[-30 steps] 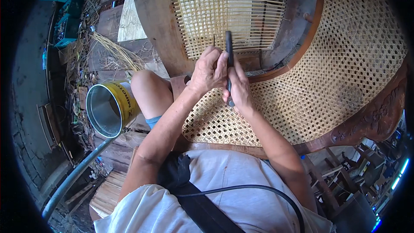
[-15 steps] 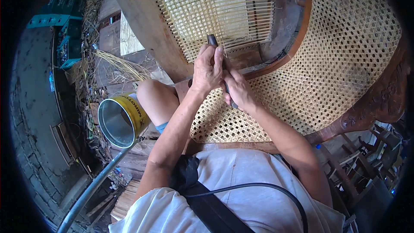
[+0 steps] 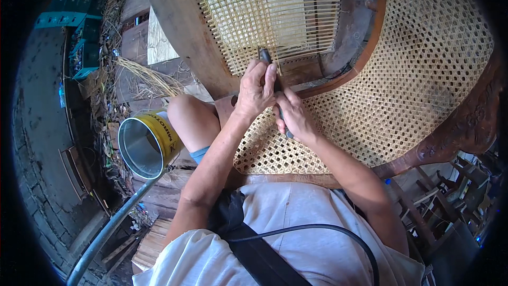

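Observation:
My left hand (image 3: 255, 89) is closed round the upper part of a dark, rod-like hand tool (image 3: 265, 55); its top end sticks out past my fingers. Lower on the same tool, my right hand (image 3: 296, 118) grips the handle, whose bluish end shows below the palm. The tool's exact kind is hidden by my fingers. Its top end lies over the near edge of a partly woven cane panel (image 3: 238, 8), strung through holes in a wooden frame (image 3: 185, 26). Under my hands spreads a finished cane-mesh panel (image 3: 365, 111).
Carved dark wood (image 3: 465, 122) edges the mesh at right. A yellow bucket (image 3: 168, 136) stands left of my knee, beside a metal pole (image 3: 114, 222). Loose cane strands (image 3: 151, 79) lie on boards at left, with green crates (image 3: 84, 53) beyond. Wooden furniture parts (image 3: 428, 201) crowd the lower right.
The panels sit slightly lower in the picture. My hands and the tool have shifted slightly, the tool's top end a little right and down. Both hands keep their grip.

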`<state>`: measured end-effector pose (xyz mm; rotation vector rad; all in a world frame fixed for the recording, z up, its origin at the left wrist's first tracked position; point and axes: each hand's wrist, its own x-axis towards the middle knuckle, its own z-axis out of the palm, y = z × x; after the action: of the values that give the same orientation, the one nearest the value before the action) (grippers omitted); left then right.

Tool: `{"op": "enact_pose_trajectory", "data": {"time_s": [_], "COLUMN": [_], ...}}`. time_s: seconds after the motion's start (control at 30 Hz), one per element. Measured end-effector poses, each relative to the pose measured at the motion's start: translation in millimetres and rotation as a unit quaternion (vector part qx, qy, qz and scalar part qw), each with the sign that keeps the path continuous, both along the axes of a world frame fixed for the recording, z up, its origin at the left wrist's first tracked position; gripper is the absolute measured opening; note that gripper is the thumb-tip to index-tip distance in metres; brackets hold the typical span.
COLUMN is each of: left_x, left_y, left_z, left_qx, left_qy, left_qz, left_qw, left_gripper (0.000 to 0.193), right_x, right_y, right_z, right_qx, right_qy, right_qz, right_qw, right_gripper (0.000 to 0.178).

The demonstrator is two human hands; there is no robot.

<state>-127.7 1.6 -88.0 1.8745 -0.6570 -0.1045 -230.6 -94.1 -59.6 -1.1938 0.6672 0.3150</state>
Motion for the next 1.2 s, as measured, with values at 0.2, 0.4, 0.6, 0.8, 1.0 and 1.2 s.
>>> {"op": "enact_pose_trajectory", "data": {"time_s": [0.2,0.4,0.6,0.8,1.0,1.2], "left_x": [-13,-11,-9,-18,-16,-18], "left_y": [3,4,0,3,9,7], "left_z": [-10,-9,-9,-11,-23,-21], "left_qx": [-0.017,-0.024,-0.006,-0.050,-0.034,-0.010], "left_qy": [0.035,0.027,0.037,0.027,0.025,0.021], "left_qz": [0.015,0.021,0.053,0.025,0.021,0.020], "left_qw": [0.999,0.999,0.998,0.998,0.999,1.000], "left_gripper": [0.018,0.018,0.021,0.019,0.016,0.021], "right_x": [-4,6,11,-3,-2,-9], "right_y": [-10,0,0,2,-15,0], "right_z": [-2,-8,1,-3,3,1], "right_qx": [0.034,0.026,0.016,0.048,0.049,0.076], "right_qy": [0.017,-0.008,0.000,0.032,0.031,0.054], "right_qz": [-0.072,-0.096,-0.110,-0.054,-0.088,-0.019], "right_qw": [0.997,0.995,0.994,0.997,0.994,0.995], "right_gripper": [0.052,0.051,0.048,0.049,0.052,0.056]}}
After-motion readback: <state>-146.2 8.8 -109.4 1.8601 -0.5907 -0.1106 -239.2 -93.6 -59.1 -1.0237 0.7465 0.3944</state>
